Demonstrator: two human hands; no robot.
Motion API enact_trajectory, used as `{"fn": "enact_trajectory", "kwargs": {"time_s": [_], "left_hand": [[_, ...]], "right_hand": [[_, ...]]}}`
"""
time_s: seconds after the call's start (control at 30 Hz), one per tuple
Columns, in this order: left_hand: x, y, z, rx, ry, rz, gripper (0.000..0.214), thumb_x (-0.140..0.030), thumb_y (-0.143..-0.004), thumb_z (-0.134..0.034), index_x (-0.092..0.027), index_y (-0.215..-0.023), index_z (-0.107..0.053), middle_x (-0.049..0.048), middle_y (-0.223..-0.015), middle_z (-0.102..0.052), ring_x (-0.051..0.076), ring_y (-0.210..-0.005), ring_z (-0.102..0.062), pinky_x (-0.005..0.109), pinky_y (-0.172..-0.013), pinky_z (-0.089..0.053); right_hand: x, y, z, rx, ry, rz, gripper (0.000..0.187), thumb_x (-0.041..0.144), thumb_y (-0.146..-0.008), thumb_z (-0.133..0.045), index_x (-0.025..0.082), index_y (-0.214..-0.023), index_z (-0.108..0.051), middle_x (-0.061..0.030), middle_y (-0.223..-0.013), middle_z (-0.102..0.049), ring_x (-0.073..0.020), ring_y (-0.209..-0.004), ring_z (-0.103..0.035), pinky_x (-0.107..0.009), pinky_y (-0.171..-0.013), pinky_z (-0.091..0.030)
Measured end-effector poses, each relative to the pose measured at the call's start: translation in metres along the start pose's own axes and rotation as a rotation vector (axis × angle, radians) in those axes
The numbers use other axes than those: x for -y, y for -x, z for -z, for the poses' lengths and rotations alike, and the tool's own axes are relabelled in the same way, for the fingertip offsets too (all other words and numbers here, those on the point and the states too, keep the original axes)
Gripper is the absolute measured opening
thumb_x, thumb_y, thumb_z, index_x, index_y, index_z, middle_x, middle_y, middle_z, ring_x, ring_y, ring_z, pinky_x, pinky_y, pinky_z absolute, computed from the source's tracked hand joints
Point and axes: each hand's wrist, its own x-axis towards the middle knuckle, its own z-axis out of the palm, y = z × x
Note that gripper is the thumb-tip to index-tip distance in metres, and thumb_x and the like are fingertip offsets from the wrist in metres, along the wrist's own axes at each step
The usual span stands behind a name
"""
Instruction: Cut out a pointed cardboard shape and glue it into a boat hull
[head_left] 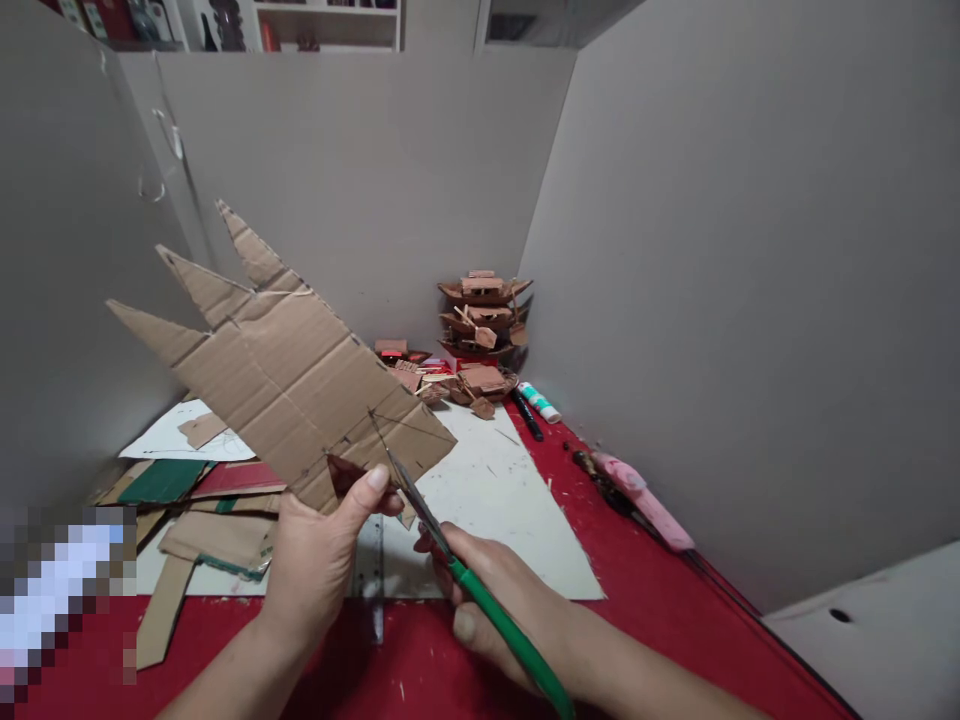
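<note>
Even, soft light — wide-angle edge warp

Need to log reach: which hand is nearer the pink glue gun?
Right. The right hand, holding green scissors, sits just left of the pink glue gun; the left hand, holding the cardboard, is farther left.

The cardboard sheet (285,370) is brown and corrugated, with three long pointed spikes cut into its upper left end and creases across its flat middle. It is held off the table, tilted, spikes up and to the left, and the left hand (315,560) pinches its lower edge. Thin drawn lines cross its lower right corner. The scissors (465,578), green-handled with grey blades, sit in the right hand (502,610). Their blades seem to bite into that lower edge, pointing up and left.
</note>
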Motion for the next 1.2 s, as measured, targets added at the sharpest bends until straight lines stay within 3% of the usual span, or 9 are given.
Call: {"fn": "enact_trajectory", "kwargs": {"time_s": [0.4,0.77,1.2], "left_hand": [[0.001,-0.003,0.001,0.038,-0.048,-0.023,0.020,-0.035,-0.076,-0.073,-0.016,-0.072,-0.070,0.0011,-0.067,-0.069,0.014,-0.060,-0.063,0.024,-0.061,-0.051],[-0.001,-0.005,0.000,0.041,-0.081,-0.033,0.022,-0.036,-0.076,-0.072,-0.016,-0.068,-0.068,-0.0004,-0.058,-0.068,0.013,-0.055,-0.062,0.021,-0.057,-0.048],[-0.004,-0.003,0.000,0.062,-0.094,-0.059,0.021,-0.034,-0.079,-0.070,-0.017,-0.066,-0.066,-0.0018,-0.058,-0.067,0.012,-0.056,-0.062,0.021,-0.062,-0.049]], "right_hand": [[-0.013,0.001,-0.005,-0.003,0.033,-0.058,0.034,0.054,-0.089,-0.049,0.020,-0.092,-0.046,0.0006,-0.079,-0.052,-0.0137,-0.067,-0.044,-0.024,-0.062,-0.035],[-0.010,0.000,-0.005,0.011,-0.031,-0.083,0.057,0.073,-0.085,-0.036,0.018,-0.091,-0.049,0.0002,-0.072,-0.048,-0.0126,-0.061,-0.037,-0.025,-0.057,-0.031],[-0.011,0.002,-0.013,-0.057,-0.131,-0.065,0.057,0.072,-0.084,-0.039,0.017,-0.088,-0.049,0.0016,-0.069,-0.042,-0.0121,-0.062,-0.033,-0.026,-0.058,-0.032]]}}
